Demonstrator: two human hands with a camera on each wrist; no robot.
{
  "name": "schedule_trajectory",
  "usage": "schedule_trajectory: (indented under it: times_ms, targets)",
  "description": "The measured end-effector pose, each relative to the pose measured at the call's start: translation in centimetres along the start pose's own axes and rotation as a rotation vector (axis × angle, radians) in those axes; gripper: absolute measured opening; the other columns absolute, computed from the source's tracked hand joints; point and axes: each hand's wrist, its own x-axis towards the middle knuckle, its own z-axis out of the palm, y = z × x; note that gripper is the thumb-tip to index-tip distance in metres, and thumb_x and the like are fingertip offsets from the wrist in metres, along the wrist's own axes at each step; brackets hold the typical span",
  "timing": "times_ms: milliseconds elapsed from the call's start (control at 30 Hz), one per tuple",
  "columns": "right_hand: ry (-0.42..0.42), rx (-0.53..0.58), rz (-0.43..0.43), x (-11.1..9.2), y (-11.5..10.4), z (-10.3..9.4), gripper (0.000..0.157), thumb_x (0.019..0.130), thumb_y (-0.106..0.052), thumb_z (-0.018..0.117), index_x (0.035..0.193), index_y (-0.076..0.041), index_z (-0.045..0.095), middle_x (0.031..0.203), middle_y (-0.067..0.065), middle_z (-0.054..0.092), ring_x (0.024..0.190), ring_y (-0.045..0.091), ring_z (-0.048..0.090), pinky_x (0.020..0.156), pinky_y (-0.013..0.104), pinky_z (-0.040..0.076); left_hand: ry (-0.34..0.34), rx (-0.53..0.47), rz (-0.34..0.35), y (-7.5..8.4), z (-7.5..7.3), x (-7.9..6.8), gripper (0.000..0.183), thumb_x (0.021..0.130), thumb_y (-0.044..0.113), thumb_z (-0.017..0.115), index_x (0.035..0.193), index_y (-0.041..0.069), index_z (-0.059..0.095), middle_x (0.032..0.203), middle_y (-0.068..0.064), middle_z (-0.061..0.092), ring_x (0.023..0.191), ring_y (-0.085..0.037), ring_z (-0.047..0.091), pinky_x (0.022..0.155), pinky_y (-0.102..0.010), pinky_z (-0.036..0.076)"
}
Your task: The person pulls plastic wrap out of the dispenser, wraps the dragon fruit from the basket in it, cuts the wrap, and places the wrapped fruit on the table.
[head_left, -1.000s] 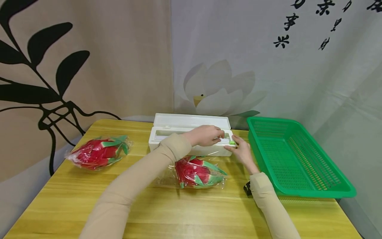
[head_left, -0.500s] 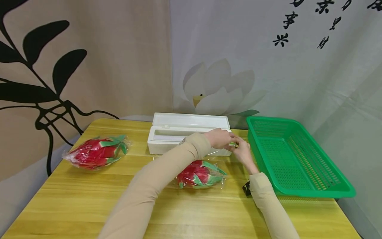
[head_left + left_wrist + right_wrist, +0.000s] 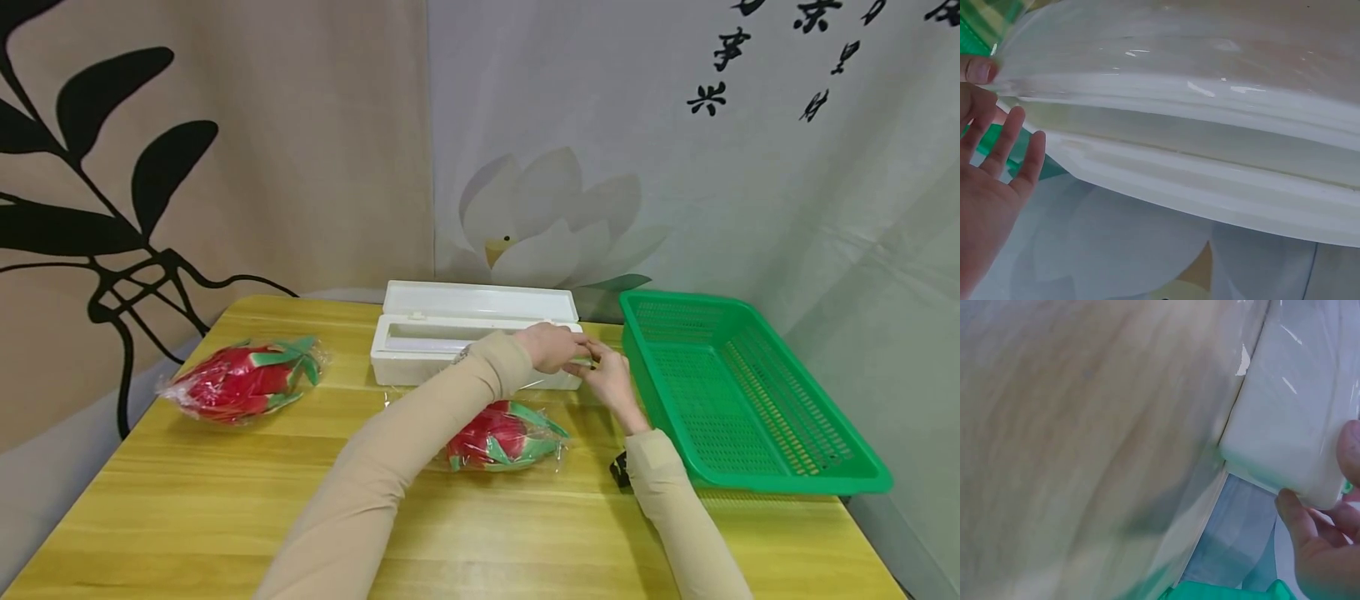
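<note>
A white plastic-wrap dispenser box (image 3: 408,367) stands at the back of the table with its lid (image 3: 480,297) raised behind it. Clear film (image 3: 1210,62) lies over its front. My left hand (image 3: 551,346) pinches the small green slide cutter at the box's right end; the cutter is mostly hidden by fingers, and the other fingers (image 3: 1030,164) stay extended. My right hand (image 3: 609,382) grips the same end, a fingertip (image 3: 1291,503) against the corner. Just in front of the box, partly behind my left sleeve, lies a dragon fruit (image 3: 502,437) on clear film.
Another dragon fruit (image 3: 240,382), wrapped in clear film, lies on the left of the wooden table (image 3: 480,533). A green plastic basket (image 3: 787,483) stands close to my right forearm. A printed curtain (image 3: 337,150) hangs behind the table.
My left hand has moved right along the box to its right end, covering the green slide cutter. My right hand has stayed at that end.
</note>
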Motion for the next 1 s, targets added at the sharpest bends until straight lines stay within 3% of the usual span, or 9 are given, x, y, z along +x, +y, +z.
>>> schedule_trajectory:
  times_ms: [100,333,567,733,1000]
  targets:
    - [-0.011,-0.014,0.006,0.04,0.04,-0.08,0.050,0.082,-0.020,0.074,0.125,0.002,0.060,0.137,0.022,0.053,0.124,0.040,0.051,0.111,0.056,0.028,-0.012,-0.013,-0.002,-0.06,0.00,0.05,0.051,0.100,0.015,0.048,0.147,0.029,0.034,0.155,0.008,0.028,0.139,-0.017,0.037,0.110,-0.041,0.041]
    - [-0.023,-0.002,0.003,-0.16,0.10,0.01,0.047,0.085,-0.019,0.072,0.124,0.002,0.060,0.140,0.023,0.049,0.126,0.041,0.049,0.099,0.052,0.046,-0.027,0.015,-0.003,-0.13,0.12,-0.15,0.055,0.099,0.010,0.047,0.149,0.027,0.031,0.157,0.008,0.026,0.141,-0.016,0.033,0.110,-0.037,0.040]
    - [-0.021,-0.018,0.004,-0.29,0.17,-0.15,0.046,0.084,-0.020,0.072,0.124,0.002,0.061,0.139,0.023,0.050,0.120,0.041,0.053,0.097,0.052,0.047,-0.021,0.019,0.009,-0.04,0.44,-0.02,0.056,0.099,0.009,0.047,0.148,0.031,0.031,0.158,0.006,0.024,0.143,-0.016,0.032,0.111,-0.041,0.039]
    - [-0.022,-0.007,0.009,-0.34,0.25,-0.07,0.045,0.085,-0.020,0.072,0.123,0.002,0.061,0.140,0.022,0.049,0.123,0.041,0.052,0.098,0.052,0.046,-0.006,-0.004,0.025,-0.16,0.69,0.06,0.057,0.098,0.007,0.047,0.148,0.029,0.032,0.157,0.005,0.024,0.143,-0.015,0.030,0.114,-0.036,0.036]
    - [0.021,-0.018,0.010,-0.32,0.07,-0.06,0.054,0.083,-0.019,0.074,0.128,0.002,0.055,0.138,0.021,0.051,0.116,0.041,0.056,0.081,0.048,0.050,0.014,-0.053,0.061,-0.72,0.83,-0.47,0.057,0.096,0.001,0.048,0.147,0.025,0.036,0.156,0.003,0.028,0.143,-0.016,0.030,0.115,-0.030,0.034]
